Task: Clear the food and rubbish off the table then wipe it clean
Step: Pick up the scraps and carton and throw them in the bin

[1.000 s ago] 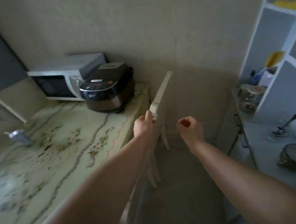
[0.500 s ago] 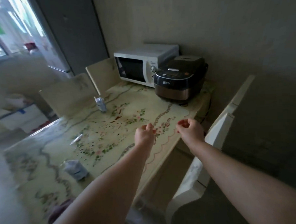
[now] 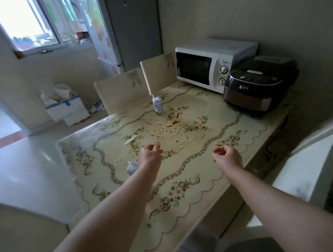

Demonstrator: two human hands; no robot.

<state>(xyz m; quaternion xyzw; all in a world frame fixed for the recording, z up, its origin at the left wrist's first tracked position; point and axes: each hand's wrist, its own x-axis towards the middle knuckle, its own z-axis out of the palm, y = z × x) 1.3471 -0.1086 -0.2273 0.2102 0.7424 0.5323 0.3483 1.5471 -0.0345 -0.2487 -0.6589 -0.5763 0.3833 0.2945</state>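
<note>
Left hand (image 3: 150, 155) and right hand (image 3: 228, 157) hover over the stained table (image 3: 213, 181), fingers curled in; an upright carton (image 3: 157, 105) stands near the far edge, a crushed carton (image 3: 132, 167) lies beside the left wrist

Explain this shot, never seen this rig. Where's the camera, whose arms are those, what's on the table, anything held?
There is no machine here. A person wears one wide-angle camera on the head, looking forward and down, so the two bare arms are their own. The left hand and right hand hover over the table, fingers curled. The right holds nothing visible. A pale speck at the left fingertips may be a crumb; I cannot tell. On the table are an upright carton, a crushed carton beside the left wrist, a stick, crumbs, brown stains, and at the far end a microwave and a cooker.
</note>
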